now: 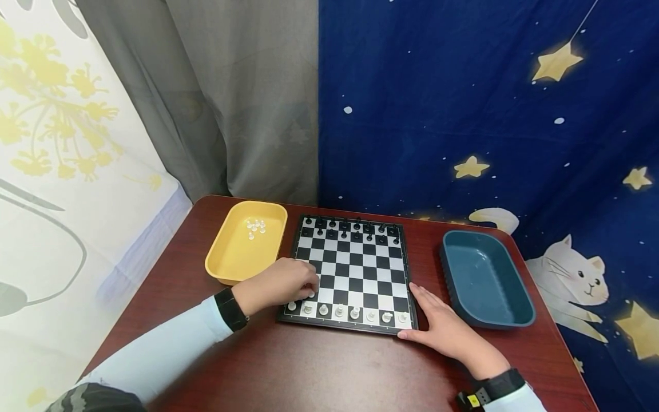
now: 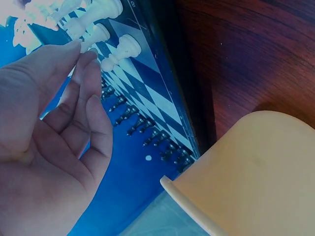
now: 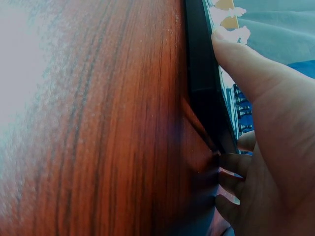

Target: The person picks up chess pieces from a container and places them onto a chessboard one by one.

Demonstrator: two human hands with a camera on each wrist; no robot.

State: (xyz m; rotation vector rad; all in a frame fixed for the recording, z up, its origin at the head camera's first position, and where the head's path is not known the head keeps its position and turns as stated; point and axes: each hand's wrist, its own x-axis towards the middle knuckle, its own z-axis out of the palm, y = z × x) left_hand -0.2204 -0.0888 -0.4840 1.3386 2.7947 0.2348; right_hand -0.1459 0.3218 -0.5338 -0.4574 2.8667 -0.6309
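On the left side of the chessboard, my left hand pinches a white pawn between thumb and fingertips, low over the squares. Another white pawn stands close beside it in the left wrist view. White pieces, among them a knight, line the near row. Black pieces fill the two far rows. My right hand rests at the board's near right corner, thumb on the near edge and fairly straight fingers against the right side. The left fingers partly hide the pinched pawn in the head view.
A yellow tray with several white pawns stands left of the board. A dark blue tray stands to the right. Both are on the reddish wooden table, with curtains behind its far edge.
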